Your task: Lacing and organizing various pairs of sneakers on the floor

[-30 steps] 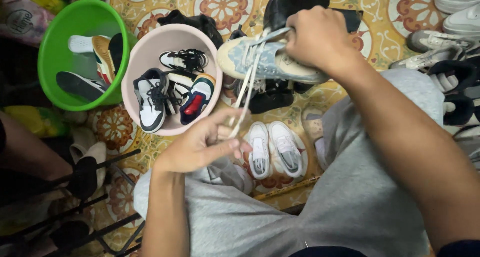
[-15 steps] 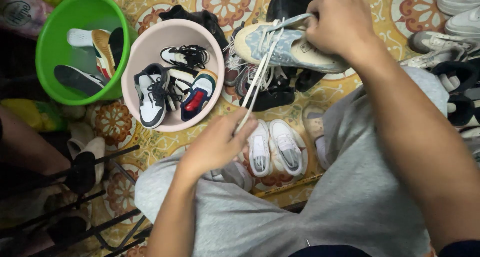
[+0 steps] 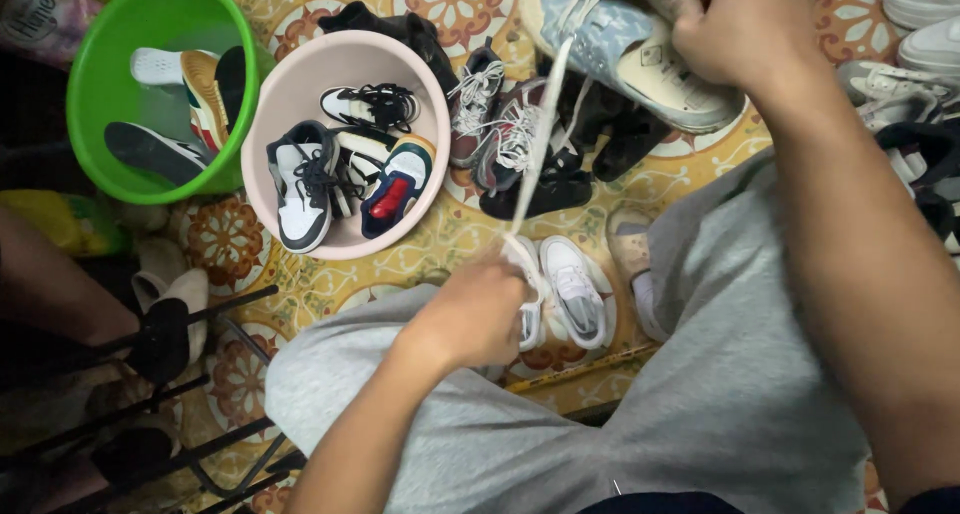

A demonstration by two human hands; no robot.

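Observation:
My right hand [image 3: 745, 29] grips a pale blue and cream sneaker [image 3: 630, 44] at the top of the view, its sole turned toward me. A white shoelace [image 3: 540, 144] runs taut from the sneaker down to my left hand [image 3: 480, 314], which is closed on the lace's lower end above my grey-trousered knee. Under the left hand sits a pair of small white sneakers [image 3: 565, 294] on the patterned floor.
A pink basin [image 3: 275, 94] holds several sneakers; a green basin [image 3: 100, 64] to its left holds more. Dark shoes [image 3: 530, 164] lie under the lace, white shoes [image 3: 925, 24] at the right edge. A black metal rack [image 3: 190, 414] stands lower left beside another person's arm [image 3: 40, 294].
My right hand has lifted the sneaker up and to the right. My left hand has pulled the lace down toward my knee, so much more lace is drawn out.

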